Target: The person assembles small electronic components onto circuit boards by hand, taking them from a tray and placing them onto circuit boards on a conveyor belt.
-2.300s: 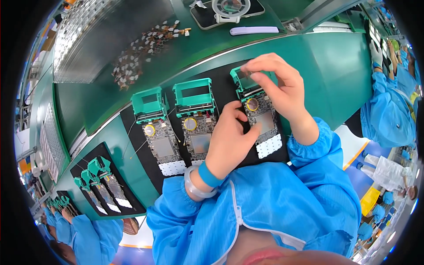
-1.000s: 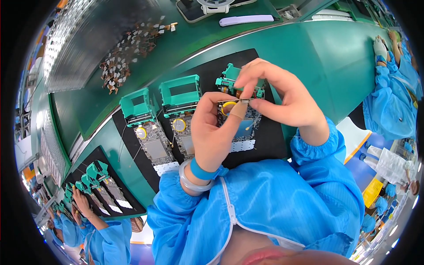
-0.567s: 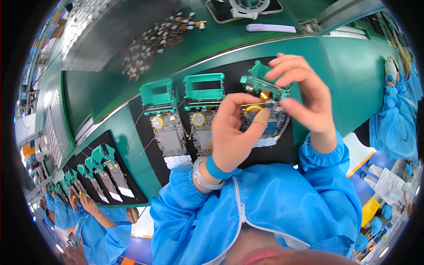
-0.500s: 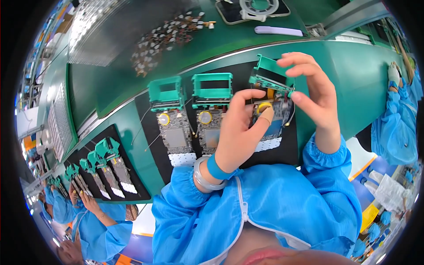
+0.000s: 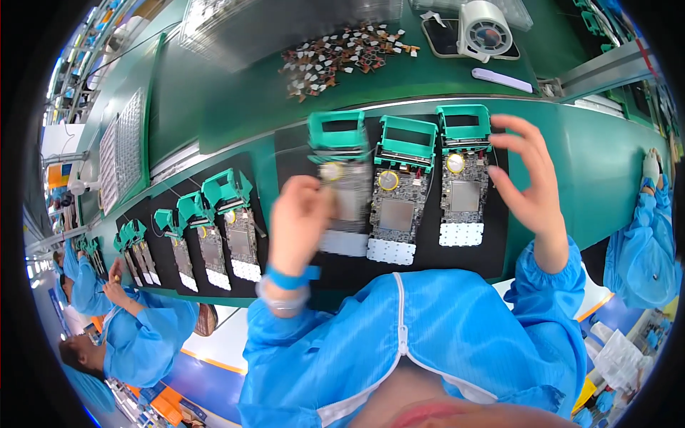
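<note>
Three circuit boards, each with a green plastic frame at its far end and a white perforated strip at its near end, lie side by side on a black mat (image 5: 492, 235). My left hand (image 5: 300, 217), blurred by motion, has its fingers closed on the left edge of the left circuit board (image 5: 349, 196), which is smeared too. The middle circuit board (image 5: 399, 214) lies untouched. Beside the right circuit board (image 5: 465, 196) and its green frame (image 5: 465, 127), my right hand (image 5: 531, 178) is open, fingers apart and holding nothing.
Small parts with white tabs (image 5: 342, 57) lie heaped beyond the mat. A white fan (image 5: 486, 32) rests on a phone-like slab, near a lilac stick (image 5: 501, 79). Leftward, more boards with green frames (image 5: 228, 189) lie on another mat near a co-worker (image 5: 143, 321).
The right board's green frame was tilted up between both hands; now it lies in line with its board. My left hand has moved left to the left board, and my right hand has come off the frame.
</note>
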`<action>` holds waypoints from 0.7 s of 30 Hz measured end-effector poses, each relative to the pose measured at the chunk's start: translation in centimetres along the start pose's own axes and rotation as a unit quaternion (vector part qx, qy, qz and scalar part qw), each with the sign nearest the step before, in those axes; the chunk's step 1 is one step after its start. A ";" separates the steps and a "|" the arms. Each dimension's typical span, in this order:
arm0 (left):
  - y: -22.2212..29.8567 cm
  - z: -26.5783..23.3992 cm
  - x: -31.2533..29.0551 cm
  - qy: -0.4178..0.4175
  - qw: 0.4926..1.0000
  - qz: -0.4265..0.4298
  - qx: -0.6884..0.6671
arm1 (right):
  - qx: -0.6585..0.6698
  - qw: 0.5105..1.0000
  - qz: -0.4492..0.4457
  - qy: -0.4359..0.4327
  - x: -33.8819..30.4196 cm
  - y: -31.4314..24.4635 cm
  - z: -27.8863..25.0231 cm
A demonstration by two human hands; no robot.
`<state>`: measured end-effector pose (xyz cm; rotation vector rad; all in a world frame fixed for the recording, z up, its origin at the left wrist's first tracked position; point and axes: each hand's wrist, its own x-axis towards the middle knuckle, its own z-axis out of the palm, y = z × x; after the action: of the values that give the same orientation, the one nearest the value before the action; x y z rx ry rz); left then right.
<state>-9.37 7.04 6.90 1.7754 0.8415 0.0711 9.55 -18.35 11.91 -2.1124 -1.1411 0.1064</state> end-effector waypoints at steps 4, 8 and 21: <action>1.4 2.0 -0.4 0.082 0.975 0.119 0.168 | -0.028 0.986 -0.119 -0.113 0.1 -3.6 -0.5; -0.2 -1.4 0.8 0.226 0.914 0.159 0.297 | -0.050 0.983 -0.117 -0.132 -0.5 -4.4 -0.2; 0.4 5.1 -1.7 -0.255 0.942 0.178 -0.130 | 0.008 0.926 -0.252 -0.281 -1.8 -4.0 8.4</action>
<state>-8.18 1.83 5.92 1.5705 0.1252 -0.0399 2.40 -13.70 7.80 -1.7442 -1.9783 0.5000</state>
